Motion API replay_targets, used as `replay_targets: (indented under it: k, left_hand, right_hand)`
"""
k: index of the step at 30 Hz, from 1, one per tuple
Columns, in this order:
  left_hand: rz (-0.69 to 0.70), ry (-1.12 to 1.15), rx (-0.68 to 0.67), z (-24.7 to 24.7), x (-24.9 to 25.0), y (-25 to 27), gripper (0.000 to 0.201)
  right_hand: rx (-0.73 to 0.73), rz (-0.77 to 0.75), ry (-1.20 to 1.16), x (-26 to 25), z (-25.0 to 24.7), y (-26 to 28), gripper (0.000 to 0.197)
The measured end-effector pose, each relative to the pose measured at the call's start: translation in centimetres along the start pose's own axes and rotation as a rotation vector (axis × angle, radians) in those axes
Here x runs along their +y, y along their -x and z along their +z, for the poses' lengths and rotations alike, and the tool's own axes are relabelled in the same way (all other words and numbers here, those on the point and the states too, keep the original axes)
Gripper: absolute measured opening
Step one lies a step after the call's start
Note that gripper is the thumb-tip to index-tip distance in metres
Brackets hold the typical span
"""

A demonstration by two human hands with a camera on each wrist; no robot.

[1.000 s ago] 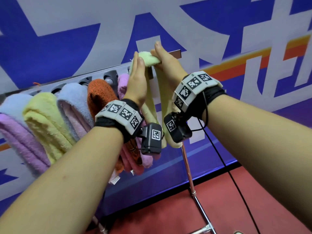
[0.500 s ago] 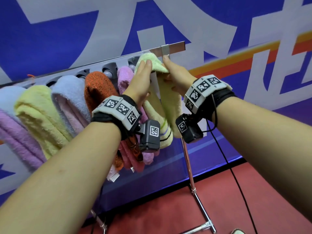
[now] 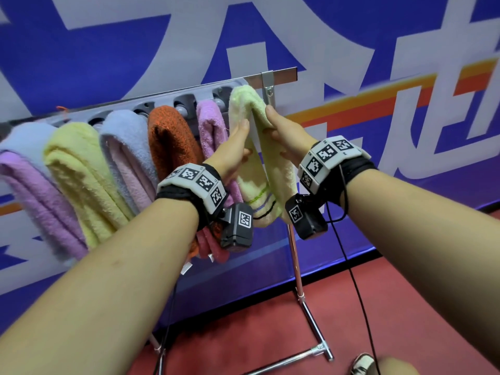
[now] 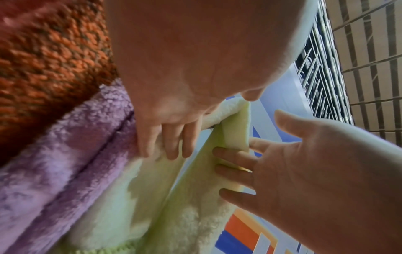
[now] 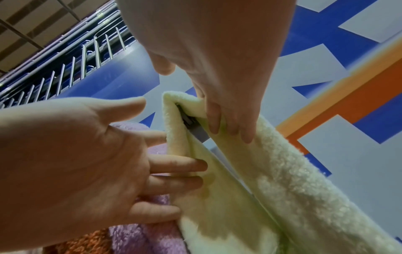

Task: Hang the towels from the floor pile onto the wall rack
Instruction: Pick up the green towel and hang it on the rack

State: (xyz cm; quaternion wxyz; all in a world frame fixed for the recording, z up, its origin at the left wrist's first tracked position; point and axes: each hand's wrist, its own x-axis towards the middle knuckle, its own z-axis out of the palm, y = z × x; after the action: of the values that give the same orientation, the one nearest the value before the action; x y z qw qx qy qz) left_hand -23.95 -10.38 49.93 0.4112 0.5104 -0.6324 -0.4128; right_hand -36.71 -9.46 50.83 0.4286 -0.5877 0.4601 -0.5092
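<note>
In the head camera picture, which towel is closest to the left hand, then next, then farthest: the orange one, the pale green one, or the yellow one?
1. The pale green towel, at the rack's right end: the left hand touches it.
2. The orange towel, hanging just left of that hand, past a narrow pink one.
3. The yellow towel, much farther left along the rack.

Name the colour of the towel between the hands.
Pale yellow-green towel, clearest in the head view.

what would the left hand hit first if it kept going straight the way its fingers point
Probably the pale green towel: the left hand already lies flat against its left fold, fingers aimed up toward the rack. Depth past the towel is unclear.
</note>
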Motion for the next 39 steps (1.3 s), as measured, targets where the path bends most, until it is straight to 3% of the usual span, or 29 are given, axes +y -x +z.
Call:
replay_targets:
  k: [4, 19, 23, 27, 35, 39]
  left_hand:
    - [-0.084, -0.028, 0.006, 0.0, -0.3, 0.7, 0.065]
    - [-0.08, -0.06, -0.034, -0.1, -0.5, 1.3, 0.061]
    - [-0.086, -0.09, -0.054, 0.2, -1.0, 1.0, 0.06]
    - [-0.093, -0.134, -0.073, 0.7, -1.6, 0.7, 0.067]
    - [-0.057, -0.215, -0.112, 0.4, -1.6, 2.8, 0.058]
    - [0.033, -0.276, -0.107, -0.4, -0.8, 4.6, 0.051]
  right_hand:
    - [0.015, 0.051, 0.016, 0.3, -0.1, 0.3, 0.062]
    - [-0.045, 0.124, -0.044, 0.8, 0.4, 0.6, 0.063]
    - [-0.044, 0.143, -0.036, 1.4, 0.3, 0.3, 0.071]
    - [-0.029, 0.176, -0.002, 1.8, 0.1, 0.5, 0.069]
    - [-0.042, 0.156, 0.082, 1.7, -0.3, 2.7, 0.057]
    - [0.005, 0.117, 0.116, 0.7, 0.1, 3.9, 0.05]
